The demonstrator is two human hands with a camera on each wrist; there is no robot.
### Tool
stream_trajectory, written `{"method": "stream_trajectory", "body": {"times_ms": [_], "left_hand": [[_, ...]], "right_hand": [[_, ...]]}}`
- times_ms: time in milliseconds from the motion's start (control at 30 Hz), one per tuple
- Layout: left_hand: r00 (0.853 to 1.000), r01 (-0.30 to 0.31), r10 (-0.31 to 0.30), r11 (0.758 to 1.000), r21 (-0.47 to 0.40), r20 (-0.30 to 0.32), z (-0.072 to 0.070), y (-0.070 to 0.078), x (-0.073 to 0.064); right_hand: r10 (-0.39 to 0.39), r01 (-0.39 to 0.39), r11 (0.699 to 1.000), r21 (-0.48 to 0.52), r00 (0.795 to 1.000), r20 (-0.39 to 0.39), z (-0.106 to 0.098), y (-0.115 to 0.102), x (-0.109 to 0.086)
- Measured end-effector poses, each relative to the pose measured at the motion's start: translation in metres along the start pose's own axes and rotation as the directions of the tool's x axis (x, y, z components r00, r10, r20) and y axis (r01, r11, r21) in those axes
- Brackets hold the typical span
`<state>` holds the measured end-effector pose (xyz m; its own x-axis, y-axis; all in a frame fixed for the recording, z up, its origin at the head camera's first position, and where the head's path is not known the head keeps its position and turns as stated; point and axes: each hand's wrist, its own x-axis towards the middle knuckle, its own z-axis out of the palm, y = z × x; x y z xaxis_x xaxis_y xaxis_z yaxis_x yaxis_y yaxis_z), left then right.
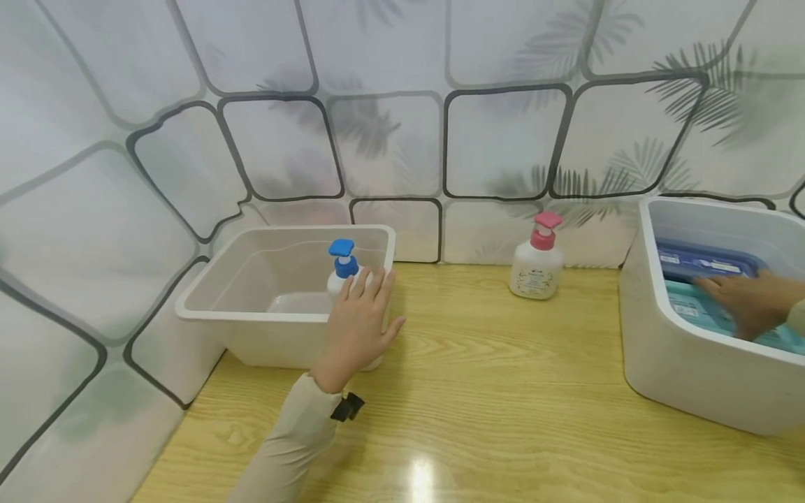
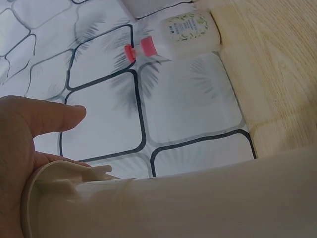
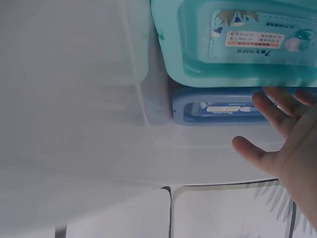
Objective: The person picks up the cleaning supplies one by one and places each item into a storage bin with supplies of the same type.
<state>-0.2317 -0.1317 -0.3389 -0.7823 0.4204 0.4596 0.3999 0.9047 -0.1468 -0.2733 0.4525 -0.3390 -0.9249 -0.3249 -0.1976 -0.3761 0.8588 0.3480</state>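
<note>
My left hand [image 1: 358, 318] is spread over the near right corner of a white plastic bin [image 1: 286, 340], its fingers straight. Just beyond its fingertips, a white pump bottle with a blue pump head [image 1: 342, 248] stands inside that bin, its lower part hidden. In the left wrist view, the thumb [image 2: 57, 118] sticks out straight beside the bin wall. My right hand [image 1: 757, 300] reaches into a second white bin [image 1: 698, 370], over a teal plastic pack [image 1: 688, 304] and a blue one [image 1: 711, 262]. The right wrist view shows its fingers [image 3: 272, 113] extended, with fingertips at the blue pack's edge.
A white pump bottle with a pink pump head [image 1: 536, 271] stands on the wooden table [image 1: 478, 391] between the two bins, near the back. A wall covering [image 1: 390, 154] with outlined tile shapes and leaf prints rises behind the table and along its left side.
</note>
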Motion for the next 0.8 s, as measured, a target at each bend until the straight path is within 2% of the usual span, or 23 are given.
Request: {"method": "stream_trajectory", "body": {"times_ms": [200, 400, 600, 800], "left_hand": [[1.0, 0.003, -0.003, 1.0, -0.002, 0.002, 0.0, -0.001, 0.0], [1.0, 0.001, -0.001, 1.0, -0.011, 0.007, 0.0, 0.0, -0.001], [1.0, 0.007, -0.007, 1.0, -0.029, 0.01, 0.0, 0.0, -0.001], [1.0, 0.009, -0.009, 1.0, -0.028, 0.002, -0.001, 0.001, 0.0]], "right_hand": [[0.004, -0.004, 0.999, -0.048, 1.0, -0.018, -0.012, -0.005, -0.002], [-0.002, -0.002, 0.996, -0.087, 0.999, -0.045, -0.014, -0.006, -0.004], [-0.007, 0.003, 0.998, -0.059, 0.997, -0.073, -0.018, -0.005, -0.003], [0.017, -0.019, 0.999, -0.033, 0.998, -0.055, -0.022, -0.003, -0.001]]}}
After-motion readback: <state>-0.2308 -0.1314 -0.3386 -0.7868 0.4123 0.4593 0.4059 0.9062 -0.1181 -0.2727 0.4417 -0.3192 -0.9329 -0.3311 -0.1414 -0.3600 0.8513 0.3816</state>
